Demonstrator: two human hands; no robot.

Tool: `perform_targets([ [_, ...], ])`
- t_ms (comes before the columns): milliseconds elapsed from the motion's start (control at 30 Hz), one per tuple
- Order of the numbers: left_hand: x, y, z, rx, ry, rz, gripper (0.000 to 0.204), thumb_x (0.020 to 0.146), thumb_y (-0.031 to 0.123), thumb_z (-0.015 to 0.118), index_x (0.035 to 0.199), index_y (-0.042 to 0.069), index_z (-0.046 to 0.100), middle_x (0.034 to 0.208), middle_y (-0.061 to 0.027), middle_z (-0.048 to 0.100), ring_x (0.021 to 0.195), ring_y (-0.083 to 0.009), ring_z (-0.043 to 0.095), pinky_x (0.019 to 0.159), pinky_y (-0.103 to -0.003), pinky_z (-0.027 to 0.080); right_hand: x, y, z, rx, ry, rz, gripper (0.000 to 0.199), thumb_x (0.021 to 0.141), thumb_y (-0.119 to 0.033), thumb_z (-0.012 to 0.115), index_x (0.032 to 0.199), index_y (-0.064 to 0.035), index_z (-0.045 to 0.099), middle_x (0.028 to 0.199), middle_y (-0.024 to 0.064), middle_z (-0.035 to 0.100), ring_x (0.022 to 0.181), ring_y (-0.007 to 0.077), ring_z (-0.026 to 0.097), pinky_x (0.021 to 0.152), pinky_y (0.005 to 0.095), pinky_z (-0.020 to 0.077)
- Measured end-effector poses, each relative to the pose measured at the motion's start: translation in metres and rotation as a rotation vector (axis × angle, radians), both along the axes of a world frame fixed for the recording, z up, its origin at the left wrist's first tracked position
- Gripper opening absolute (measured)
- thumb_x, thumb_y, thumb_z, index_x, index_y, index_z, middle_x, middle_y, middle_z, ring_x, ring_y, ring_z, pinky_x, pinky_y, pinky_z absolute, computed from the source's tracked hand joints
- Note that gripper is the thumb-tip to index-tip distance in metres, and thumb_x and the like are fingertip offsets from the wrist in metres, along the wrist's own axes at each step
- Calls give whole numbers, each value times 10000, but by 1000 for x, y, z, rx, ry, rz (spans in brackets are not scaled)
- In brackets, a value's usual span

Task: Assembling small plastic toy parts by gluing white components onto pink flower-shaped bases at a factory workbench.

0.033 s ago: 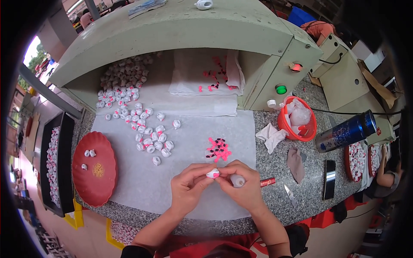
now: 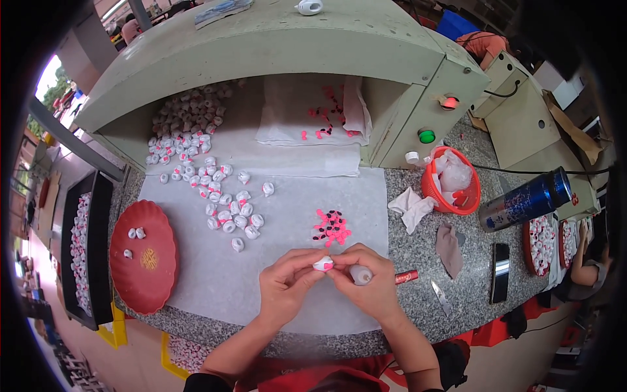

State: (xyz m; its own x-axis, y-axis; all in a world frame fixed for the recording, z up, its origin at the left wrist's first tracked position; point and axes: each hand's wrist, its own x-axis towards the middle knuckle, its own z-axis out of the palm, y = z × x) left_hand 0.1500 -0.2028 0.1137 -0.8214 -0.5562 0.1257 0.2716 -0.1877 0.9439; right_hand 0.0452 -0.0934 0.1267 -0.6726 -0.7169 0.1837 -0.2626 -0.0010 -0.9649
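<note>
My left hand [image 2: 287,284] pinches a small white rounded piece with a pink patch [image 2: 322,264] between thumb and fingers. The fingertips of my right hand [image 2: 369,287] press on the same piece from the other side. Tucked in the right hand's curled fingers is a small translucent bottle [image 2: 360,274], its lower part hidden. Just beyond the hands lies a loose pile of tiny pink and black pieces [image 2: 332,227] on the white sheet [image 2: 281,209]. Farther left, several similar white pieces with pink patches [image 2: 228,212] are scattered on the sheet.
A grey-green metal box [image 2: 294,52] stands at the back, white pieces inside. Left are a red scalloped dish [image 2: 140,287] and a black tray [image 2: 98,261]. Right are a red basket [image 2: 469,204], blue tumbler [image 2: 522,202], cloth [image 2: 449,251], blade [image 2: 441,298], red tube [image 2: 406,276] and phone [image 2: 500,273].
</note>
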Motion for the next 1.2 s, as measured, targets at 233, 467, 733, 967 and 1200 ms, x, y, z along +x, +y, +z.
perform_targets([
  [233,1,-2,3,25,-51,-13,248,776,-99,538,1009,-32,588,1050,-146,567,950,-182,554,803,-267,467,1,0,-1,-21,-6,-5,156,672,29,679,807,-7,611,752,59,591,661,110,574,581,217,457],
  [467,-1,-5,-10,290,-91,-24,263,776,-86,552,1037,-52,555,1024,-140,578,880,-176,585,778,-271,487,-2,-4,-2,-17,20,14,216,667,48,680,864,-10,613,792,68,596,663,92,559,591,204,446],
  [733,0,-5,11,209,-133,-44,275,753,-102,577,1023,-65,541,893,-121,606,826,-168,609,698,-246,517,-10,1,-7,-127,-74,94,226,690,27,679,895,-4,589,858,88,603,666,91,560,544,207,453],
  [967,3,-5,6,-146,-160,-26,238,747,-100,589,979,-48,572,829,-108,609,771,-168,622,654,-238,523,-12,3,-3,35,-527,137,138,725,7,659,840,15,582,885,114,610,661,105,574,481,205,458],
  [1200,10,-15,4,-218,-287,52,217,760,-77,586,970,-25,590,828,-92,621,745,-129,617,646,-226,508,2,-9,-9,18,-501,-4,134,738,-31,665,843,-5,585,850,52,609,661,67,561,497,196,460],
])
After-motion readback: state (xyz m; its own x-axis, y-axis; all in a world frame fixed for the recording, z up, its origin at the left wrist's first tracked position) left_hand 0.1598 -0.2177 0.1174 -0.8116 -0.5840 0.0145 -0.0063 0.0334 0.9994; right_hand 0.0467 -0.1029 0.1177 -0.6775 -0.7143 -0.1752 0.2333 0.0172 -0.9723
